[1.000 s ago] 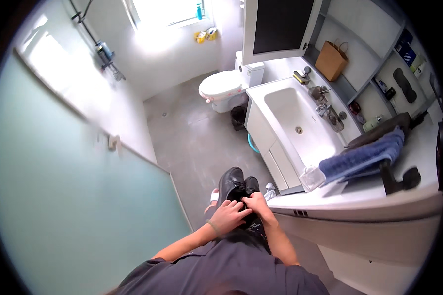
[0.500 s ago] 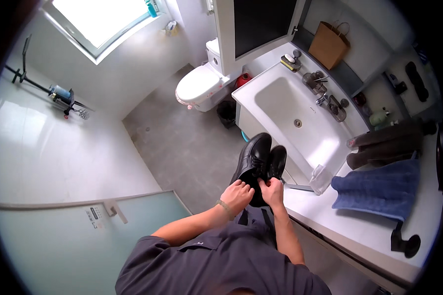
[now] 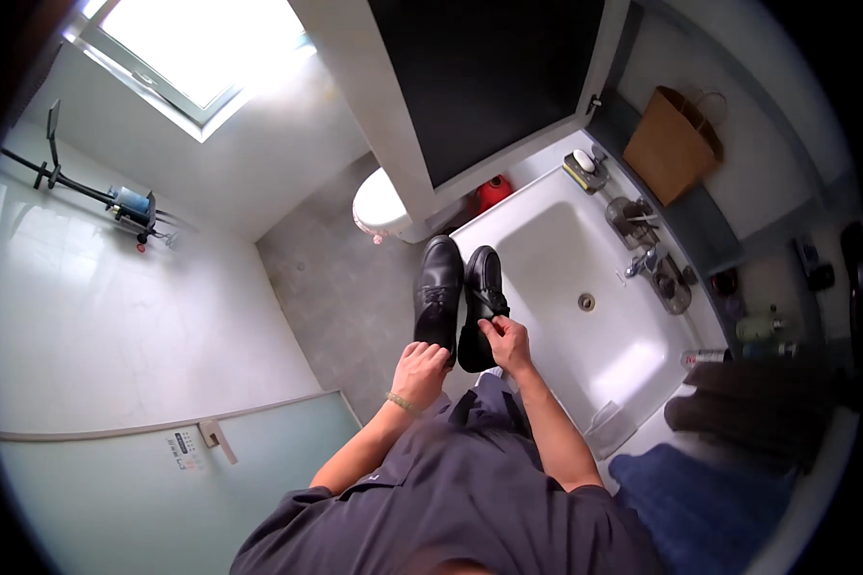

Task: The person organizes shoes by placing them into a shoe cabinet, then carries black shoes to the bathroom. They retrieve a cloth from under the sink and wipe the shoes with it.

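Observation:
Two black lace-up leather shoes hang side by side in front of me, toes pointing away. My left hand (image 3: 422,374) is closed on the heel end of the left shoe (image 3: 438,287), and the fingers curl over its opening. In my right hand (image 3: 508,343) the right shoe (image 3: 484,278) is pinched near its opening, by the laces. A narrow gap parts the two shoes. The right shoe overlaps the near left rim of the white sink (image 3: 523,220); whether it touches the rim I cannot tell.
A cabinet door (image 3: 494,77) stands swung out over the toilet (image 3: 382,203). Behind the sink are a faucet (image 3: 647,259), a sponge (image 3: 582,174) and a brown paper bag (image 3: 671,144). A blue towel (image 3: 690,508) lies at right; a frosted glass panel (image 3: 115,489) is at lower left.
The shoes, overlapping before, are now apart and side by side. Both hands have shifted left, and the left shoe has turned more upright in view. My view has moved closer to the sink.

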Available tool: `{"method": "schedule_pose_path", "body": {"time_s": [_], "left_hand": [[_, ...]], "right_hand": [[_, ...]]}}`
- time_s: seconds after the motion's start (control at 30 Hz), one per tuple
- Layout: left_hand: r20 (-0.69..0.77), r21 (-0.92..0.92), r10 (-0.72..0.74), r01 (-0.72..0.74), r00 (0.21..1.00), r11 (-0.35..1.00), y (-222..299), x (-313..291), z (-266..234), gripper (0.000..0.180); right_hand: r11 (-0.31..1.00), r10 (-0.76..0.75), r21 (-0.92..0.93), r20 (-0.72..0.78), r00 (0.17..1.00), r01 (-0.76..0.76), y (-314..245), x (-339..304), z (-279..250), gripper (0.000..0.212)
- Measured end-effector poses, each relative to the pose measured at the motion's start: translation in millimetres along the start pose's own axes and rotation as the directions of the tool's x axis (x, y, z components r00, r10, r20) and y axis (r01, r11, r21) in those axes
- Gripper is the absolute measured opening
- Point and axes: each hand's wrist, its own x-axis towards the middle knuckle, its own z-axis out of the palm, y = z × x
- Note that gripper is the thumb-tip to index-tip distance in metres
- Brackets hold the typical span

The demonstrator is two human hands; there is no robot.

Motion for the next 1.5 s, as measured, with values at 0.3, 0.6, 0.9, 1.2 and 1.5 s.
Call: {"method": "schedule_pose_path", "body": {"time_s": [0.3, 0.6, 0.9, 1.2, 1.5], "left_hand": [[-0.047, -0.066, -0.279, 0.276, 0.959, 0.959, 0.7, 18.9, 5.5, 0.024], [-0.014, -0.088, -0.305, 0.302, 0.952, 0.949, -8.5, 31.2, -17.8, 0.029], [0.088, -0.167, -0.147, 0.160, 0.985, 0.973, -33.9, 60.3, -31.0, 0.031], [0.143, -0.330, 0.245, -0.187, 0.959, 0.925, -8.0, 115.5, -28.6, 0.037], [0.295, -0.425, 0.395, -0.251, 0.870, 0.870, 11.8, 145.4, -8.2, 0.040]], "right_hand": [[0.873, -0.229, -0.423, 0.081, 0.970, 0.242, 32.6, 134.5, 40.9, 0.022], [0.797, 0.091, -0.603, 0.080, 0.993, -0.024, 73.7, 169.4, 88.6, 0.028], [0.926, -0.218, -0.347, -0.178, 0.960, 0.146, 42.5, 127.0, 43.5, 0.019], [0.554, -0.078, -0.449, -0.867, 0.493, -0.701, 152.0, -60.5, -132.4, 0.049], [0.271, 0.159, -0.152, -0.967, 0.200, -0.951, 240.6, -217.4, -161.0, 0.064]]}}
